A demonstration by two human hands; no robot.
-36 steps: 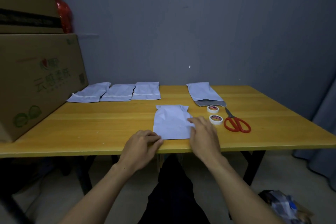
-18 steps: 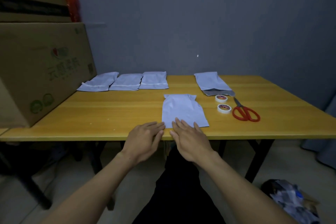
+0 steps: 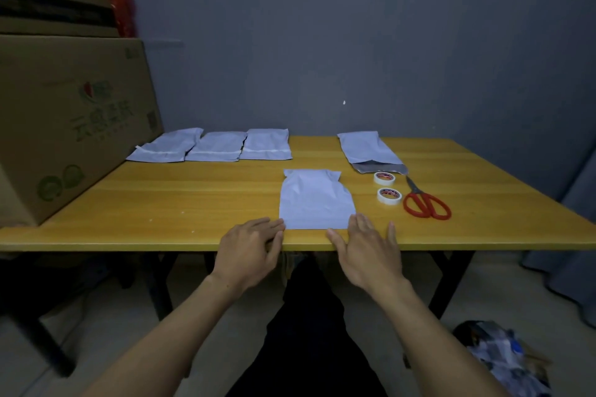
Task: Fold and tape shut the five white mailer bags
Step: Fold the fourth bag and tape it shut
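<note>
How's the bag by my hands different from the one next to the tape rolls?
The front bag shows only white; the back bag shows a dark grey strip at its near end. The front bag's far corners are creased inward; the back bag's far end looks plain. The left hand and right hand sit at the front bag's near corners; no hand is on the back bag. Both are white and lie flat.
</note>
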